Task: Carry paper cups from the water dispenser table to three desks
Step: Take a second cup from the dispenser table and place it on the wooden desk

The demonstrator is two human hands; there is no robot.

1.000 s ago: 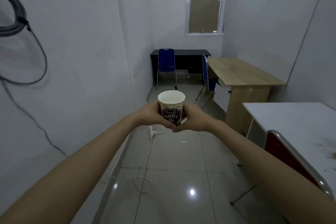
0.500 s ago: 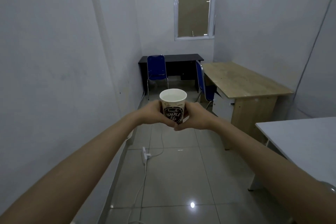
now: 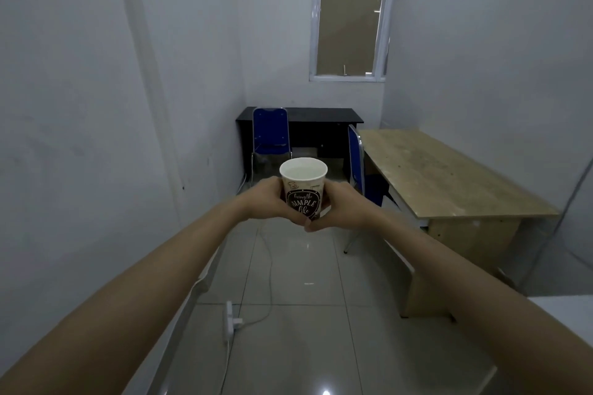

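Observation:
A white paper cup [image 3: 303,184] with a black printed label stands upright at arm's length, liquid visible inside it. My left hand [image 3: 268,202] wraps its left side and my right hand [image 3: 341,207] wraps its right side, fingertips meeting under the base. Ahead on the right stands a light wooden desk [image 3: 449,176]. A black desk [image 3: 321,115] sits against the far wall under the window. The corner of a white desk [image 3: 568,314] shows at the right edge.
One blue chair [image 3: 270,135] faces the black desk, and another blue chair [image 3: 361,163] is tucked at the wooden desk. A white power strip [image 3: 228,319] and its cable lie on the tiled floor near the left wall. The aisle runs between wall and desks.
I have walked forward along the aisle with the cup held in both hands. The white desk and red chair slid out of view at right; the wooden and black desks are nearer.

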